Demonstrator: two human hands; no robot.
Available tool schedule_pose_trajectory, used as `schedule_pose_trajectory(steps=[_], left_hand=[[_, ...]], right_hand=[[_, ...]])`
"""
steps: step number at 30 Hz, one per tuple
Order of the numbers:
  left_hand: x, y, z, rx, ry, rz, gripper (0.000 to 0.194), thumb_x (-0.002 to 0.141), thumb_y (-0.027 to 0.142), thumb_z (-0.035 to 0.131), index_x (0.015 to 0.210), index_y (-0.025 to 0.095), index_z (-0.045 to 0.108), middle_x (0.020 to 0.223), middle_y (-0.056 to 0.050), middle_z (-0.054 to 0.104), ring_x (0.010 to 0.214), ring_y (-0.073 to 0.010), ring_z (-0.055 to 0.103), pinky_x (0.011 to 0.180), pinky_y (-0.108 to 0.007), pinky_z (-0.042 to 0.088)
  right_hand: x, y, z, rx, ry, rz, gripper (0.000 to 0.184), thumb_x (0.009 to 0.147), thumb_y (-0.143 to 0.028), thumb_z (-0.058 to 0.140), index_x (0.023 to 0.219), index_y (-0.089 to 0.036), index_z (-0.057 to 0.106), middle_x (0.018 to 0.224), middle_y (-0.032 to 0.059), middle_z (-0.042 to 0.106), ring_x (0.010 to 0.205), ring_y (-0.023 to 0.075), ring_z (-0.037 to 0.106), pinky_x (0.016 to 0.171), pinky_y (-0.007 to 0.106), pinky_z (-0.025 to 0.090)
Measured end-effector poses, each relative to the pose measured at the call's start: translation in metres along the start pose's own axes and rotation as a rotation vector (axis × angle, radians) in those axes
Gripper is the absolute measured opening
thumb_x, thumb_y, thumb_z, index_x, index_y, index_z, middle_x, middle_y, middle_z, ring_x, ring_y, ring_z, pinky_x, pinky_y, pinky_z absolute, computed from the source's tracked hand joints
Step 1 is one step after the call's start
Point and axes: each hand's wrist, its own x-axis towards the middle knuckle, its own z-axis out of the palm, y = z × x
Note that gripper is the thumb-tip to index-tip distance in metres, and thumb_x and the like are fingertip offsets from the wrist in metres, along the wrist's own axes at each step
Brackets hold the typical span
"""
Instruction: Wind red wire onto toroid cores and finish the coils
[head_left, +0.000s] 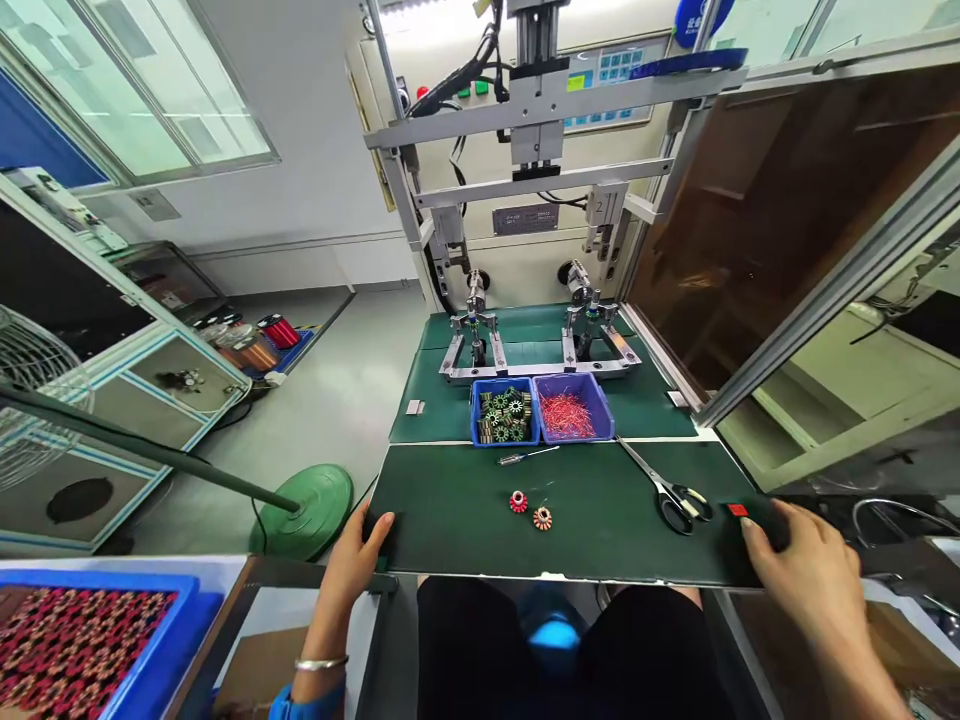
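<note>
My left hand point(354, 556) is at the left front corner of the green work surface point(450, 530), its thumb and forefinger apart at the edge. The other left fingers are hidden. My right hand point(814, 565) rests at the right front corner on a black piece with a red patch point(738, 510), thumb and fingers apart. Between my hands lie two small wound motor cores, one pink-red point(517, 502) and one copper-coloured point(543, 518). Behind them is a screwdriver point(525, 456). A pair of scissors point(671, 495) with black handles lies nearer my right hand.
At the back, a blue bin point(474, 425) holds green cores; a purple bin point(600, 405) holds red strips. Behind them stands a metal fixture point(525, 373) under a machine frame point(540, 185). A blue tray point(161, 650) of wound cores sits lower left, near a green fan base point(315, 505).
</note>
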Motion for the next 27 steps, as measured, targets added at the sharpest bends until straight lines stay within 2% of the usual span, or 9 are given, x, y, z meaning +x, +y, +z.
schedule_pose_trajectory(steps=[2, 4, 8, 11, 13, 16, 19, 24, 27], left_hand=[[-0.009, 0.011, 0.013, 0.057, 0.156, 0.054, 0.062, 0.082, 0.05, 0.06, 0.13, 0.012, 0.055, 0.139, -0.021, 0.056, 0.136, -0.0397, 0.045, 0.113, -0.059, 0.034], [-0.024, 0.033, 0.038, 0.102, 0.279, 0.218, 0.053, 0.083, 0.044, 0.061, 0.127, 0.014, 0.057, 0.134, -0.021, 0.059, 0.13, -0.038, 0.05, 0.11, -0.057, 0.038], [-0.052, 0.087, 0.108, -0.027, -0.038, 0.482, 0.038, 0.085, 0.027, 0.06, 0.123, 0.022, 0.061, 0.119, -0.01, 0.07, 0.112, -0.0289, 0.062, 0.1, -0.048, 0.047], [-0.056, 0.113, 0.141, -0.059, -0.159, 0.489, 0.048, 0.08, 0.017, 0.063, 0.128, 0.023, 0.06, 0.113, -0.01, 0.073, 0.107, -0.0309, 0.062, 0.096, -0.051, 0.046], [-0.054, 0.118, 0.145, -0.07, -0.148, 0.472, 0.044, 0.081, 0.016, 0.061, 0.124, 0.022, 0.062, 0.104, -0.011, 0.074, 0.102, -0.0325, 0.063, 0.094, -0.053, 0.046], [-0.06, 0.117, 0.136, -0.149, -0.04, 0.428, 0.038, 0.084, 0.023, 0.062, 0.122, 0.021, 0.061, 0.115, -0.015, 0.068, 0.111, -0.0341, 0.058, 0.097, -0.053, 0.044], [-0.085, 0.12, 0.121, -0.421, 0.001, 0.292, 0.026, 0.086, 0.037, 0.065, 0.107, 0.022, 0.063, 0.11, -0.014, 0.066, 0.101, -0.029, 0.06, 0.091, -0.045, 0.048], [-0.122, 0.145, 0.115, -1.056, -0.633, -0.039, 0.049, 0.075, 0.051, 0.08, 0.113, 0.022, 0.068, 0.102, -0.009, 0.072, 0.092, -0.0207, 0.066, 0.08, -0.03, 0.053], [-0.125, 0.152, 0.12, -1.24, -0.653, -0.165, 0.043, 0.069, 0.041, 0.088, 0.104, 0.019, 0.075, 0.087, -0.005, 0.073, 0.08, -0.0146, 0.067, 0.07, -0.021, 0.053]], right_hand=[[-0.021, -0.042, 0.015, 0.112, 0.007, -0.146, 0.054, 0.08, -0.052, 0.052, 0.109, -0.009, 0.067, 0.116, 0.0284, 0.063, 0.116, 0.0484, 0.054, 0.096, 0.07, 0.038], [-0.049, -0.092, 0.037, 0.231, -0.117, -0.3, 0.042, 0.084, -0.05, 0.052, 0.105, -0.018, 0.068, 0.103, 0.0173, 0.069, 0.103, 0.0352, 0.062, 0.093, 0.055, 0.047], [-0.095, -0.167, 0.078, 0.328, -0.315, -0.479, 0.034, 0.077, -0.043, 0.069, 0.107, -0.026, 0.07, 0.114, 0.0091, 0.07, 0.11, 0.0317, 0.057, 0.092, 0.048, 0.048], [-0.1, -0.178, 0.083, 0.357, -0.367, -0.491, 0.018, 0.079, -0.032, 0.068, 0.095, -0.024, 0.072, 0.115, 0.0108, 0.069, 0.11, 0.0338, 0.055, 0.091, 0.054, 0.047], [-0.094, -0.172, 0.077, 0.395, -0.4, -0.481, 0.014, 0.08, -0.031, 0.07, 0.09, -0.023, 0.073, 0.109, 0.012, 0.07, 0.106, 0.0334, 0.056, 0.091, 0.055, 0.047], [-0.087, -0.164, 0.061, 0.485, -0.459, -0.455, 0.023, 0.081, -0.043, 0.073, 0.09, -0.022, 0.075, 0.106, 0.013, 0.07, 0.105, 0.0331, 0.058, 0.091, 0.054, 0.049], [-0.089, -0.165, 0.047, 0.616, -0.532, -0.443, 0.038, 0.081, -0.06, 0.07, 0.092, -0.024, 0.077, 0.112, 0.0128, 0.068, 0.11, 0.0327, 0.058, 0.094, 0.053, 0.05], [-0.094, -0.177, 0.031, 0.815, -0.627, -0.463, 0.049, 0.069, -0.073, 0.073, 0.094, -0.03, 0.078, 0.123, 0.0104, 0.063, 0.116, 0.0314, 0.056, 0.093, 0.045, 0.053], [-0.092, -0.182, 0.022, 0.942, -0.644, -0.45, 0.048, 0.07, -0.069, 0.075, 0.098, -0.03, 0.078, 0.112, 0.0103, 0.064, 0.105, 0.028, 0.06, 0.081, 0.038, 0.056]])
